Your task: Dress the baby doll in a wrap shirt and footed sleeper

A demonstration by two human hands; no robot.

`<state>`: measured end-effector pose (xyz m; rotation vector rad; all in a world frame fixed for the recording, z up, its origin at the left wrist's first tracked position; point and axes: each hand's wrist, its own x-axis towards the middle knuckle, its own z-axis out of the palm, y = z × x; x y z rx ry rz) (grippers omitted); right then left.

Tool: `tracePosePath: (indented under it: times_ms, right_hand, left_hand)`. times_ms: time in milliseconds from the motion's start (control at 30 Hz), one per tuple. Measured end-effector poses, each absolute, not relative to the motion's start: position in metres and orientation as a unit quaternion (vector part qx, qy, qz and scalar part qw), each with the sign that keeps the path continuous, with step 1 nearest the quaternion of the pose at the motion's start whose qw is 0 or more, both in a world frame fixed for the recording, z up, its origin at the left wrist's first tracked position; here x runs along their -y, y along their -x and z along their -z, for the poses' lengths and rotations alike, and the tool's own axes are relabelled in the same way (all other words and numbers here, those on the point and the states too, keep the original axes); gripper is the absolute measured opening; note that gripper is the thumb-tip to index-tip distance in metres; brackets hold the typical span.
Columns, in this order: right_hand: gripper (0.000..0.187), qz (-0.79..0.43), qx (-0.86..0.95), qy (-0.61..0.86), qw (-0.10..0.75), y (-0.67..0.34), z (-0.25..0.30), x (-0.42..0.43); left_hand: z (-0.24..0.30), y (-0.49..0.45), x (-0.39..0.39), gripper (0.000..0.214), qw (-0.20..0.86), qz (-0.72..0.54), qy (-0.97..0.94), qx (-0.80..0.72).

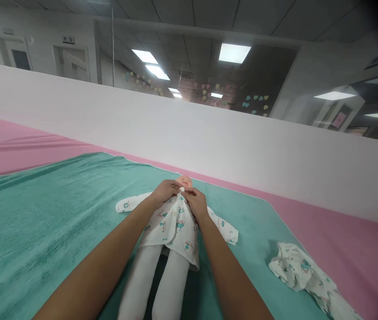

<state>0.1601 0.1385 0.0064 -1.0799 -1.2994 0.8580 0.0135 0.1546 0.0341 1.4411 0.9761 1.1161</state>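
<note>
A baby doll (185, 181) lies on its back, dressed in a white long-sleeved shirt (182, 226) with a small coloured print. Both sleeves spread out sideways, and the front panels meet down the middle. At the neckline, my left hand (167, 192) pinches the collar edge from the left. My right hand (195, 202) grips the same spot from the right, fingertips close to the other hand's. Whatever fastener is between the fingers is too small to make out. Two white-covered legs (172, 284) extend from under the shirt's hem toward me.
The doll lies on a green plush blanket (58, 213) over a pink sheet (352, 235). To the right, a crumpled printed cloth garment (304, 271) lies across the blanket's edge. A low white wall (208, 142) runs behind, topped by a large reflective pane (189, 66).
</note>
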Motion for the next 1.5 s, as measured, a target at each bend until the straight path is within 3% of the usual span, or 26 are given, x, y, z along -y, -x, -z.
tracePosePath:
  times_ms: [233, 633, 1100, 1300, 1500]
  right_hand:
    - [0.023, -0.346, 0.557, 0.476, 0.586, -0.161, -0.003, -0.140]
    - [0.026, -0.359, 0.553, 0.472, 0.585, -0.161, -0.003, -0.141]
    - [0.022, -0.378, 0.558, 0.450, 0.586, -0.161, -0.004, -0.142]
    - [0.025, -0.385, 0.568, 0.442, 0.578, -0.165, -0.001, -0.142]
    - [0.024, -0.397, 0.580, 0.418, 0.575, -0.167, 0.001, -0.142]
  left_hand:
    - [-0.041, -0.015, -0.148, 0.013, 0.434, -0.456, -0.634, -0.449]
    - [-0.039, -0.014, -0.150, 0.021, 0.420, -0.454, -0.656, -0.432]
    - [-0.031, -0.008, -0.158, 0.026, 0.603, -0.458, -0.552, -0.349]
    - [-0.031, -0.010, -0.158, 0.025, 0.575, -0.450, -0.583, -0.357]
    - [-0.036, -0.013, -0.152, 0.022, 0.469, -0.451, -0.633, -0.419]
